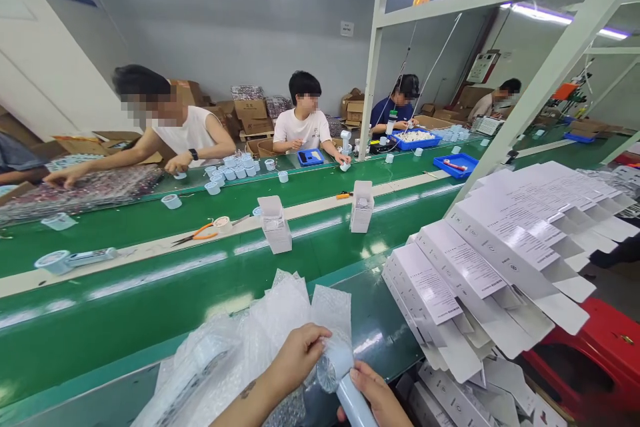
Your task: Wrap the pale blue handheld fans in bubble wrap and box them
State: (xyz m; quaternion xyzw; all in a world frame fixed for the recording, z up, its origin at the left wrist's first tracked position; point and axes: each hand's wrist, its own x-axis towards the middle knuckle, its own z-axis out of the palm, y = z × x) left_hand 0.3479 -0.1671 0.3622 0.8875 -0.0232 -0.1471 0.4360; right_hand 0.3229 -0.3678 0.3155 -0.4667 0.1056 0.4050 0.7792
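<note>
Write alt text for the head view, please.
Two hands hold a pale blue handheld fan against bubble-wrap bags: left hand at its head, right hand on its handle. Flat white cartons lie right; workers sit across the green conveyor.

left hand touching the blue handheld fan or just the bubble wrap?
Touching. The head view shows the left hand with its fingers wrapped on the fan head, at the bubble wrap edge; the right hand grips the handle.

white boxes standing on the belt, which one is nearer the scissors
The left box, standing just right of the orange-handled scissors. The other upright box stands farther right along the belt, past the left one.
</note>
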